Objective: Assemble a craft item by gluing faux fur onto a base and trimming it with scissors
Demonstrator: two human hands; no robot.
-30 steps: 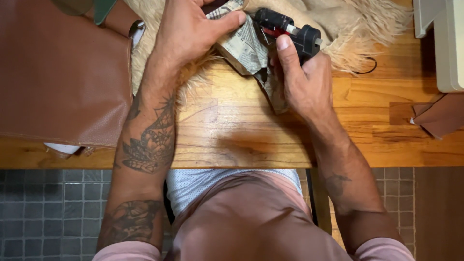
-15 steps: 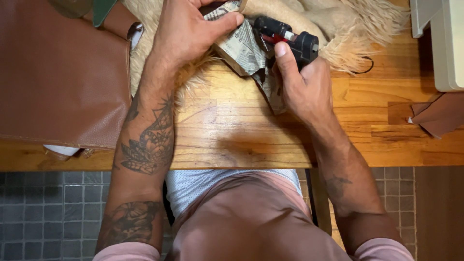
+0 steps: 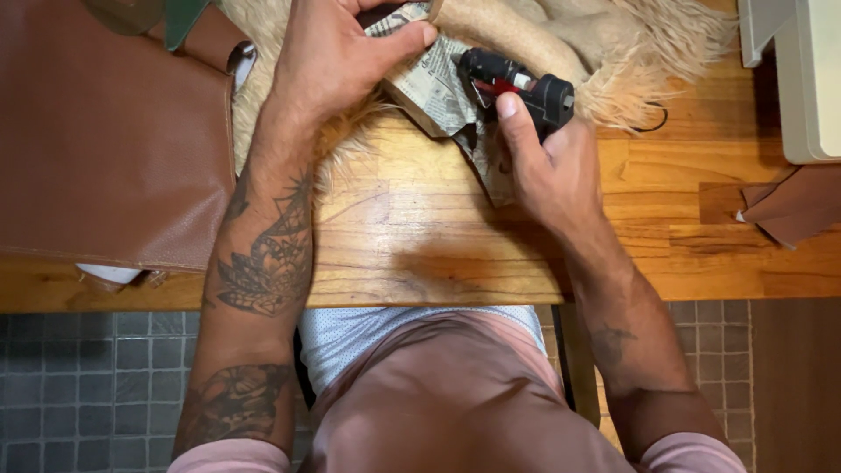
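**At the far edge of the bench, both hands on paper and glue gun**

Over the wooden bench [image 3: 420, 236] I look straight down from the head camera onto two bare forearms reaching away from me. My left hand [image 3: 337, 57] lies on a folded piece of printed paper [image 3: 429, 83], its thumb pressed flat along the paper's upper edge and its fingers curled over the far side, so it is closed on the paper and pins it against the pale shaggy fur [image 3: 561, 35] spread across the back of the bench. My right hand [image 3: 552, 171] is wrapped around the grip of a black glue gun [image 3: 517, 83] with a red part on its body; its fingers are shut around the handle and the thumb points up along the gun's side. The gun lies tilted, its front end toward the left and touching or just over the paper; I cannot tell whether the tip itself makes contact. A thin black cord [image 3: 653, 118] curls out beside the fur, just right of the gun.

To the left, a large sheet of brown leather [image 3: 105, 149] covers that end of the bench and hangs slightly over its near edge. At the far right sits a pale boxy machine [image 3: 810, 79], with a small scrap of brown leather [image 3: 788, 210] near it. Grey tiled floor [image 3: 79, 385] shows below the bench.
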